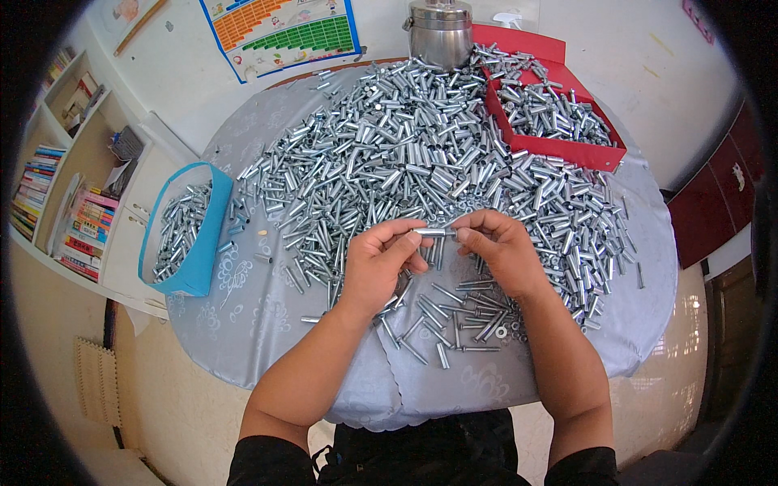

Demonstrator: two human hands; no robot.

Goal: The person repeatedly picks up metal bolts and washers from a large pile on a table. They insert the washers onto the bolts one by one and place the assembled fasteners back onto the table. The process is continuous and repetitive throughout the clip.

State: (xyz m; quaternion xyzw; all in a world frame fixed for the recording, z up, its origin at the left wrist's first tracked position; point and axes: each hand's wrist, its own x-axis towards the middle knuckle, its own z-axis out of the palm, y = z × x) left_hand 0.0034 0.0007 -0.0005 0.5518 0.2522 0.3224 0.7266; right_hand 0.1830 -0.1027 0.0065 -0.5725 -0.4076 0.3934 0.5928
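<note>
A shiny metal sleeve (429, 232) lies level between my two hands, above the near edge of a large pile. My left hand (379, 263) is closed, pinching the sleeve's left end between thumb and fingers. My right hand (504, 253) is closed on the narrower right end, which looks like a bolt in line with the sleeve; its tip is hidden by the fingers. Below the hands lie loose bolts (478, 314), a single sleeve (442, 355) and small washers (501, 331).
A big heap of metal sleeves and bolts (381, 138) covers much of the round table with its grey cloth (243, 340). A blue bin (212, 235) of sleeves stands left, a red box (559, 149) of bolts back right, a steel pot (442, 36) behind. Bookshelves (97, 121) stand at left.
</note>
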